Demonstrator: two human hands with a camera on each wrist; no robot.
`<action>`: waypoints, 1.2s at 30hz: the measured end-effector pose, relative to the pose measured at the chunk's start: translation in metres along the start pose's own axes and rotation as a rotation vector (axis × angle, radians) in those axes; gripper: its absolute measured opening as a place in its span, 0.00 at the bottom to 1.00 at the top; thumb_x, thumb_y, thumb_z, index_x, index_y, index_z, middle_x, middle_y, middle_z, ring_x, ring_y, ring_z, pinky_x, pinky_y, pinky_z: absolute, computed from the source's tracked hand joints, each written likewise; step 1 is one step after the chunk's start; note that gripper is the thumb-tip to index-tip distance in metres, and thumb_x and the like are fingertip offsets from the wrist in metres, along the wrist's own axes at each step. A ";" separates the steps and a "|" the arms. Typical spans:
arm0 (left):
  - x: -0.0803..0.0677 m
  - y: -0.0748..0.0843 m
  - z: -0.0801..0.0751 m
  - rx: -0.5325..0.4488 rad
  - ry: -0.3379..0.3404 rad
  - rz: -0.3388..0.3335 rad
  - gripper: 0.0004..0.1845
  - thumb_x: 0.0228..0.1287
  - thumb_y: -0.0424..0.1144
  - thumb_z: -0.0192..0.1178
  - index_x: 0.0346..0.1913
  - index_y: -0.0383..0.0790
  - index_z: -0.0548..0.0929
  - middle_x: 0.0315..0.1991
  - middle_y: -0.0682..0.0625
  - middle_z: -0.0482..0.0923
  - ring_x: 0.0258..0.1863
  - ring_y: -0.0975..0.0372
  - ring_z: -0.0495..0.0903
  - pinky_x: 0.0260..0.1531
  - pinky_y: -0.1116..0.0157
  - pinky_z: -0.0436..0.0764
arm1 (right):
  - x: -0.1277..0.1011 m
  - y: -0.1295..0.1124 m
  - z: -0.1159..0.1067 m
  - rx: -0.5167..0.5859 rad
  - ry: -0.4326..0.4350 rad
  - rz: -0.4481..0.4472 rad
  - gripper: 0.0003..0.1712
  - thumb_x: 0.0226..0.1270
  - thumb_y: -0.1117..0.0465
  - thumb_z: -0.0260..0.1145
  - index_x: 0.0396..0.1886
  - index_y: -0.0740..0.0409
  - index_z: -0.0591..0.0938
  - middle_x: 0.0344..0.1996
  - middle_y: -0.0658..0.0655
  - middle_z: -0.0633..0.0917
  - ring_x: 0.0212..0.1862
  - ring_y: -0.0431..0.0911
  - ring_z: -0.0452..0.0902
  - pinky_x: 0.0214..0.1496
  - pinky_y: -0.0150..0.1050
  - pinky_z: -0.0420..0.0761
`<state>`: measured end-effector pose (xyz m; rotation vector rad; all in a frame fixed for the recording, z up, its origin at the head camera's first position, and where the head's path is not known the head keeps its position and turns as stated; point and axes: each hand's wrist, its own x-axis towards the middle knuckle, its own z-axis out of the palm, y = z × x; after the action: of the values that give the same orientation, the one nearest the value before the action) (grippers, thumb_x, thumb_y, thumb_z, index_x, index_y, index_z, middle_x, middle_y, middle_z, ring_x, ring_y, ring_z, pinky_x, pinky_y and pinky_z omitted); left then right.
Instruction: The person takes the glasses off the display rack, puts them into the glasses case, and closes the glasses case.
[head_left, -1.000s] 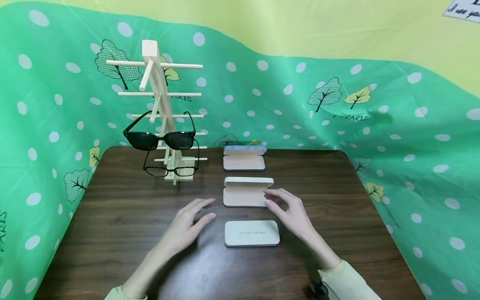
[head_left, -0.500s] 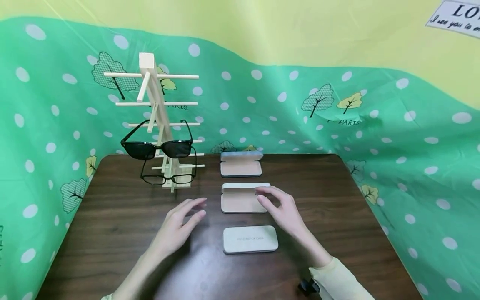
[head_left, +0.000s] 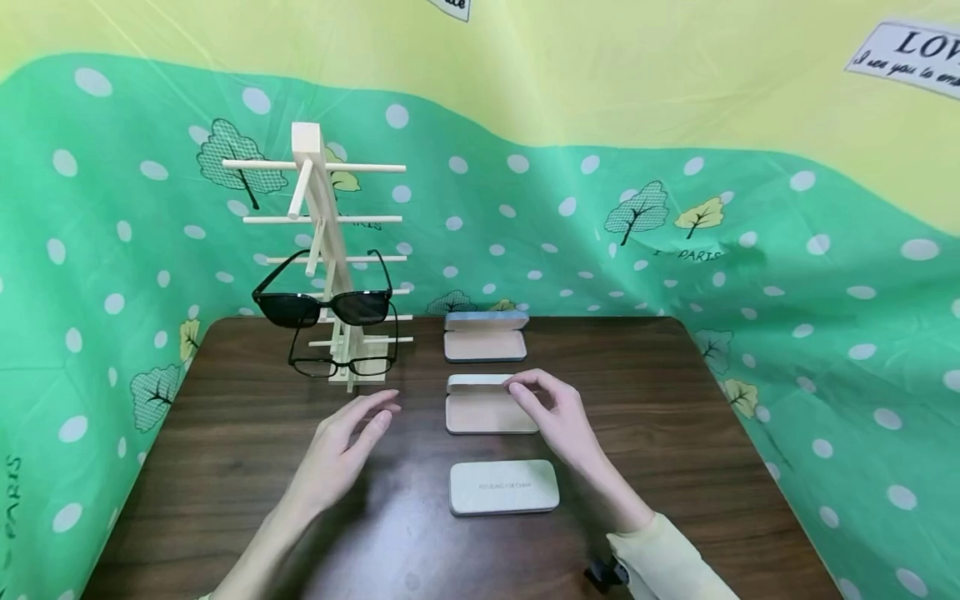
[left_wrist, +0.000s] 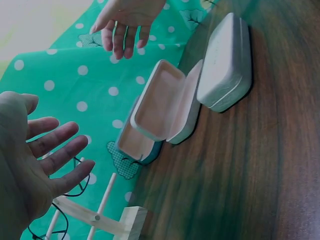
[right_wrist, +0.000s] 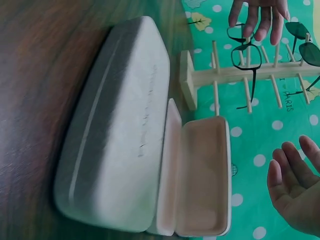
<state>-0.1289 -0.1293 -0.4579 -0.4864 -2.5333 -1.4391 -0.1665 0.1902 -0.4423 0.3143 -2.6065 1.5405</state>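
Fingers (head_left: 372,402) loosely parted on left hand (head_left: 330,458), narrower on right hand (head_left: 561,421), nothing held in either.
Right hand raised over right end of open middle case (head_left: 480,414); left hand in front of rack (head_left: 322,196) with sunglasses (head_left: 362,308) and eyeglasses (head_left: 344,364). Strips of table (head_left: 652,408) between middle case, closed case (head_left: 504,487) nearest and blue-lidded case (head_left: 486,345) near back edge; broad wood rightward.

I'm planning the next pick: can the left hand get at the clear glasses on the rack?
Probably yes. The left hand holds nothing, and nothing visible stands between it and the clear glasses from the front; the sunglasses hang above them on the rack.
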 end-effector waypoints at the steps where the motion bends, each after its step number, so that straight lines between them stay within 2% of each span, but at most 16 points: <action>1: 0.000 0.000 -0.002 -0.004 0.002 -0.011 0.17 0.79 0.40 0.55 0.65 0.50 0.81 0.51 0.55 0.89 0.55 0.61 0.86 0.54 0.63 0.85 | 0.001 -0.002 0.001 0.010 0.000 0.003 0.10 0.75 0.49 0.66 0.46 0.47 0.88 0.45 0.49 0.91 0.49 0.39 0.83 0.50 0.32 0.79; 6: 0.002 -0.001 -0.008 -0.056 0.019 -0.054 0.16 0.80 0.40 0.55 0.64 0.48 0.81 0.51 0.55 0.89 0.55 0.69 0.84 0.51 0.73 0.82 | 0.009 -0.014 0.005 0.041 -0.003 -0.013 0.11 0.76 0.50 0.65 0.46 0.49 0.87 0.45 0.52 0.90 0.48 0.42 0.84 0.48 0.33 0.79; 10: 0.002 -0.002 -0.014 -0.087 0.038 -0.061 0.16 0.80 0.40 0.55 0.64 0.48 0.81 0.50 0.54 0.89 0.51 0.74 0.83 0.48 0.77 0.81 | 0.017 -0.022 0.010 0.059 -0.012 -0.027 0.11 0.77 0.50 0.64 0.46 0.50 0.87 0.44 0.51 0.90 0.49 0.44 0.83 0.50 0.34 0.81; 15: 0.003 -0.003 -0.021 -0.076 0.072 -0.056 0.16 0.80 0.40 0.54 0.64 0.51 0.81 0.49 0.54 0.90 0.49 0.73 0.84 0.48 0.79 0.79 | 0.023 -0.032 0.014 0.111 -0.027 -0.018 0.14 0.78 0.51 0.63 0.48 0.54 0.87 0.47 0.55 0.90 0.52 0.47 0.83 0.55 0.36 0.82; 20: 0.004 -0.003 -0.032 -0.065 0.117 -0.058 0.16 0.80 0.39 0.53 0.64 0.46 0.82 0.48 0.53 0.90 0.48 0.75 0.85 0.50 0.82 0.76 | 0.030 -0.043 0.018 0.141 -0.035 -0.027 0.15 0.79 0.53 0.62 0.49 0.57 0.87 0.48 0.58 0.90 0.51 0.48 0.84 0.54 0.34 0.83; 23: 0.005 -0.002 -0.041 -0.069 0.138 -0.081 0.16 0.81 0.40 0.53 0.64 0.44 0.82 0.48 0.51 0.90 0.48 0.78 0.84 0.52 0.84 0.75 | 0.035 -0.048 0.022 0.162 -0.039 -0.025 0.15 0.78 0.53 0.62 0.50 0.59 0.87 0.48 0.61 0.90 0.50 0.45 0.85 0.54 0.34 0.85; 29: 0.007 -0.002 -0.054 -0.069 0.171 -0.126 0.16 0.82 0.42 0.51 0.63 0.47 0.83 0.48 0.48 0.90 0.48 0.80 0.83 0.53 0.84 0.73 | 0.045 -0.059 0.027 0.193 -0.051 -0.026 0.15 0.78 0.52 0.63 0.51 0.57 0.87 0.48 0.58 0.90 0.53 0.54 0.86 0.57 0.40 0.86; 32: 0.008 -0.002 -0.057 -0.080 0.190 -0.146 0.16 0.82 0.43 0.50 0.62 0.48 0.83 0.48 0.48 0.90 0.48 0.80 0.84 0.52 0.84 0.74 | 0.050 -0.065 0.030 0.187 -0.063 -0.036 0.15 0.77 0.52 0.63 0.51 0.55 0.87 0.49 0.59 0.90 0.54 0.56 0.86 0.55 0.39 0.85; 33: 0.009 -0.001 -0.057 -0.079 0.197 -0.156 0.16 0.82 0.43 0.50 0.62 0.48 0.84 0.47 0.48 0.90 0.48 0.80 0.84 0.53 0.84 0.73 | 0.051 -0.066 0.031 0.178 -0.066 -0.036 0.15 0.77 0.52 0.63 0.52 0.55 0.87 0.49 0.58 0.90 0.54 0.55 0.86 0.54 0.36 0.84; 36: 0.009 -0.001 -0.059 -0.083 0.219 -0.186 0.16 0.82 0.45 0.50 0.60 0.47 0.84 0.47 0.49 0.91 0.48 0.79 0.84 0.53 0.82 0.73 | 0.056 -0.071 0.036 0.179 -0.070 -0.032 0.15 0.77 0.51 0.64 0.53 0.54 0.88 0.49 0.57 0.90 0.53 0.52 0.85 0.52 0.35 0.84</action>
<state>-0.1380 -0.1790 -0.4254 -0.0985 -2.4039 -1.5700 -0.2040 0.1188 -0.3884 0.4294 -2.5048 1.7864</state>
